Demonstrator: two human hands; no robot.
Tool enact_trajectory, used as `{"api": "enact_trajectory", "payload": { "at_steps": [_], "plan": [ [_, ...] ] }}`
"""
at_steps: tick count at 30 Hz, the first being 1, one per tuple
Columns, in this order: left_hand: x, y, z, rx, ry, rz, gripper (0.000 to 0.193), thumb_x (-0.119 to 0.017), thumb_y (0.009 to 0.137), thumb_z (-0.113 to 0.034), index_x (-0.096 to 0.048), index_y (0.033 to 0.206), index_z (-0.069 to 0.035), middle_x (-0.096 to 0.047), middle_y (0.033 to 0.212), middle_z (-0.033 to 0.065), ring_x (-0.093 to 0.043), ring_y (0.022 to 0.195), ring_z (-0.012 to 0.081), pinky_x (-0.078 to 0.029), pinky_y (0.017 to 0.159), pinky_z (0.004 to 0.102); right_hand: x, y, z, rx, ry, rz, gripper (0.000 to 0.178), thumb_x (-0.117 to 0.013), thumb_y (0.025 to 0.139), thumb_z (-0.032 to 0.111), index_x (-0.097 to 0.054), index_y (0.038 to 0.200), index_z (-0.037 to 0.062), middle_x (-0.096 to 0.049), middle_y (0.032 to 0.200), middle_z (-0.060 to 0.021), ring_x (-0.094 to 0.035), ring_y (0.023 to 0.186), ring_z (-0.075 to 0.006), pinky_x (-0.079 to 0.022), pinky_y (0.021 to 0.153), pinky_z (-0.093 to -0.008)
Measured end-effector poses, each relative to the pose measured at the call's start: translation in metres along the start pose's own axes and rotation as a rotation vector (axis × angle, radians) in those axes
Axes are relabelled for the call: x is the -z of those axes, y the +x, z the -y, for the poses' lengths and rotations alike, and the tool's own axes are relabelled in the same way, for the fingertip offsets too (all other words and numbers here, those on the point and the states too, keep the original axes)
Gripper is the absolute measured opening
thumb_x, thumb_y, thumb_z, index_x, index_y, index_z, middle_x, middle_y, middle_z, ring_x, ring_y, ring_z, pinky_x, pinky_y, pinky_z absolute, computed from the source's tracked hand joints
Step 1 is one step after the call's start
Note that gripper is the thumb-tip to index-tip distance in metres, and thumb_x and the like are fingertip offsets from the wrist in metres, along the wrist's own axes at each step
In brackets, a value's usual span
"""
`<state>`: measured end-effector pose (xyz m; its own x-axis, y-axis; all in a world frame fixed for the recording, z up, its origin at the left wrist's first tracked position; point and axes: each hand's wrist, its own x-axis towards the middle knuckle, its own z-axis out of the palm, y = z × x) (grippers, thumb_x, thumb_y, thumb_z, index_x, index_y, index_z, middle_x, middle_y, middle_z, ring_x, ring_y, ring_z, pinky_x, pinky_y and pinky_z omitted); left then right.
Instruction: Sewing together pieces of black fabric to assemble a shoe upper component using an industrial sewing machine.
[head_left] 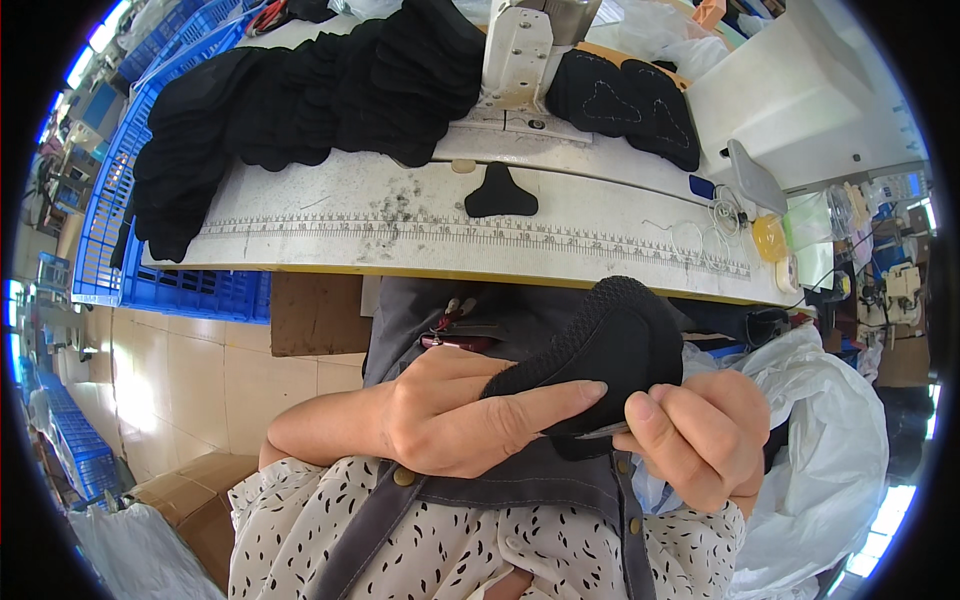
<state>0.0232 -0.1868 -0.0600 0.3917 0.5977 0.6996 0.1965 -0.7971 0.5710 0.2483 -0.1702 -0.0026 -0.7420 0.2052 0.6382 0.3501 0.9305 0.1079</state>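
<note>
A curved black fabric piece [628, 350] with a mesh-textured border is held up in front of my apron, just below the table edge. My left hand [470, 415] grips it from the left, thumb laid along its face and the other fingers behind, partly hidden. My right hand [700, 430] pinches its lower right edge between thumb and fingertips. A thin greyish edge shows between the hands; I cannot tell what it is. On the table beyond lies a small black three-lobed piece [501, 193].
A long overlapping row of black fabric pieces [330, 95] covers the table's left. The sewing machine [520, 60] stands centre back, with black pieces bearing white stitched outlines [625, 105] beside it. A blue crate [190, 290] is at left, a white plastic bag [820, 450] at right.
</note>
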Motion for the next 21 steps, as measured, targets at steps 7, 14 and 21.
{"api": "enact_trajectory", "payload": {
  "at_steps": [7, 14, 21],
  "plan": [
    [-0.0052, -0.0007, 0.0064, -0.138, 0.036, -0.133, 0.045, -0.058, 0.061, 0.004, -0.065, 0.105, 0.002, -0.044, 0.049, 0.0005, -0.033, 0.036, 0.0071, -0.028, 0.031, 0.022, 0.0003, 0.0002, 0.0014, -0.013, -0.014, 0.015, 0.033, -0.071, 0.064, 0.011, -0.069, 0.097, 0.0095, -0.053, 0.087, -0.0011, -0.041, 0.054, -0.0105, -0.029, 0.041, -0.0189],
    [-0.0101, 0.0006, 0.0082, -0.178, 0.035, -0.193, 0.043, -0.057, 0.061, 0.003, -0.065, 0.103, 0.003, -0.054, 0.057, 0.0064, -0.038, 0.037, 0.0076, -0.031, 0.032, 0.0206, 0.0012, 0.0015, 0.001, -0.004, -0.011, 0.03, 0.034, -0.07, 0.063, 0.01, -0.069, 0.097, 0.0096, -0.052, 0.084, 0.0001, -0.04, 0.053, -0.0097, -0.028, 0.04, -0.0183],
    [-0.0011, 0.0018, 0.0007, -0.173, 0.072, -0.152, 0.043, -0.058, 0.06, 0.002, -0.065, 0.102, 0.004, -0.057, 0.059, 0.0092, -0.042, 0.038, 0.0082, -0.034, 0.033, 0.0207, -0.0021, 0.003, 0.003, -0.006, -0.004, 0.002, 0.037, -0.067, 0.06, 0.008, -0.069, 0.097, 0.0095, -0.051, 0.081, 0.0003, -0.039, 0.052, -0.0097, -0.026, 0.039, -0.0189]
  ]
}}
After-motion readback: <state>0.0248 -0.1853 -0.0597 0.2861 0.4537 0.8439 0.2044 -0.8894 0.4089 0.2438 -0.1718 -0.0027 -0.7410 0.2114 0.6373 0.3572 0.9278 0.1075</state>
